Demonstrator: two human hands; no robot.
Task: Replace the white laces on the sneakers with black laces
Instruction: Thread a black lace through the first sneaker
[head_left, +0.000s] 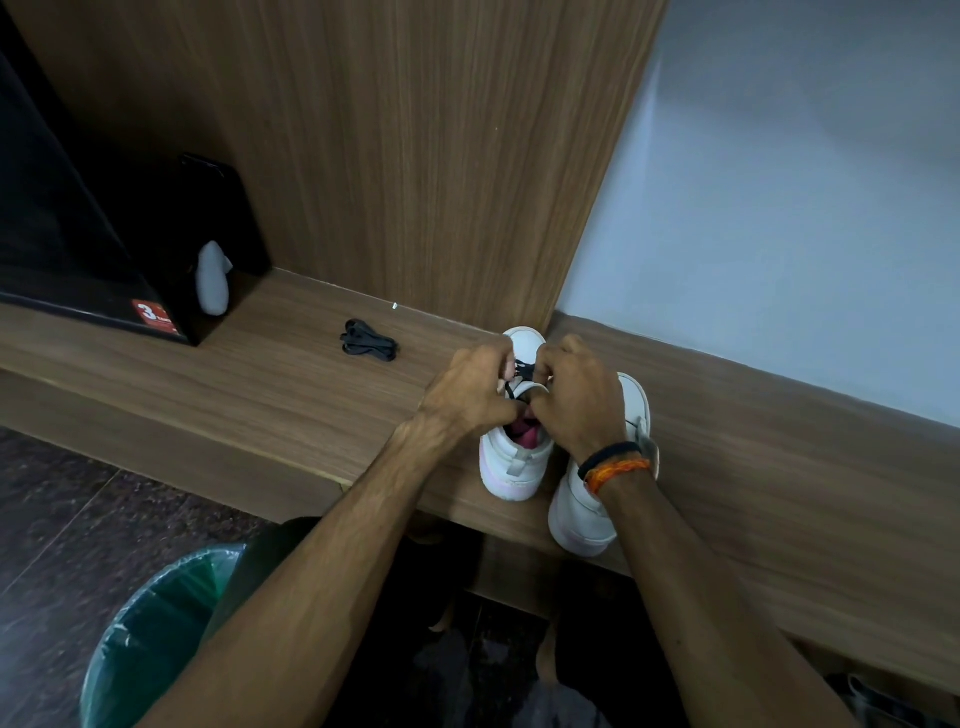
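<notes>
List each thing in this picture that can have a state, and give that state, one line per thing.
Left hand: grips black lace.
Right hand: grips black lace.
Left sneaker: upright, being laced in black.
Right sneaker: upright, lacing hidden.
Spare black lace: bundled, lying loose on the shelf.
Bin: open, lined.

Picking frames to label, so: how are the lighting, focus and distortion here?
Head view: dim, even light; wide-angle lens bends the wooden ledge; both hands shade the black lace; spare black lace stays sharp.
</notes>
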